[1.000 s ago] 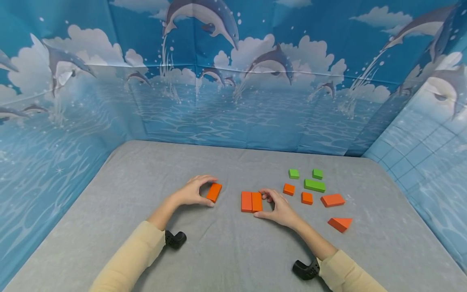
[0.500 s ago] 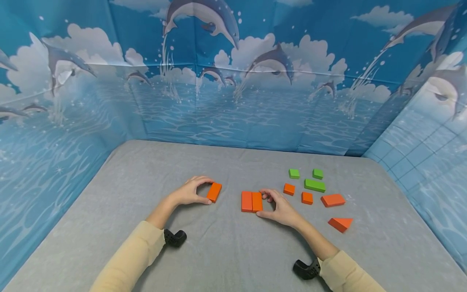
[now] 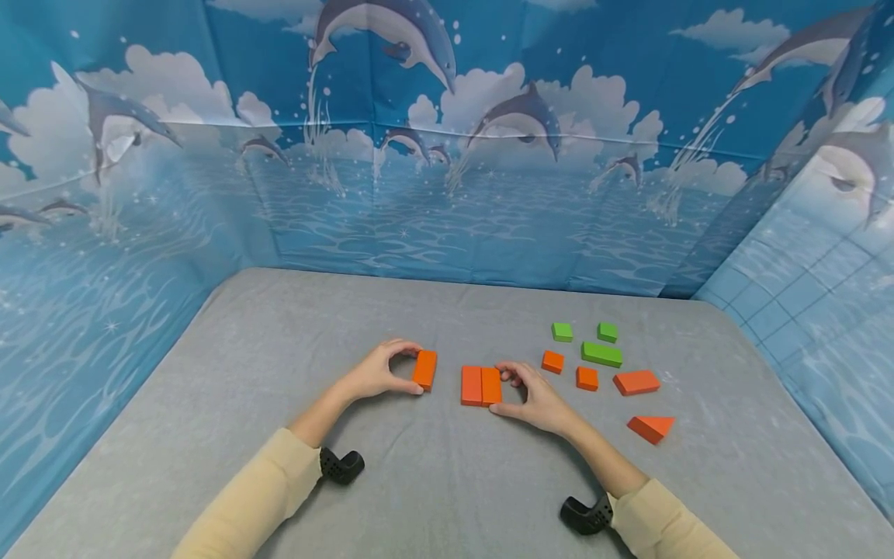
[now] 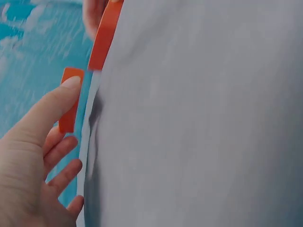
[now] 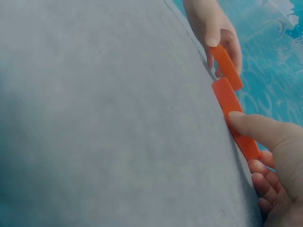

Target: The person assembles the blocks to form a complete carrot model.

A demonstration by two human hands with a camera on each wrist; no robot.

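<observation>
Between thumb and fingers, my left hand (image 3: pixel 377 373) pinches a rectangular orange block (image 3: pixel 425 371) by its two ends. In the right wrist view this held block (image 5: pixel 228 68) appears raised off the cloth. To its right, across a small gap, two flat blocks lie side by side and touching: a red-orange block (image 3: pixel 471 386) and an orange block (image 3: pixel 492 387). My right hand (image 3: pixel 538 402) grips the orange one of this pair, thumb at the near end and index finger at the far end. In the right wrist view the thumb (image 5: pixel 244 122) rests against it.
Right of my right hand lie two small orange blocks (image 3: pixel 587 379), a long green block (image 3: pixel 601 355), two small green blocks (image 3: pixel 562 332), a red-orange block (image 3: pixel 637 383) and a triangular block (image 3: pixel 652 428). Grey cloth (image 3: pixel 419 481) covers the table; a dolphin-print curtain (image 3: pixel 447 210) surrounds it.
My left hand has carried its orange block to the right, toward the touching pair, and the block now stands straighter. My right hand and the pair stay in place.
</observation>
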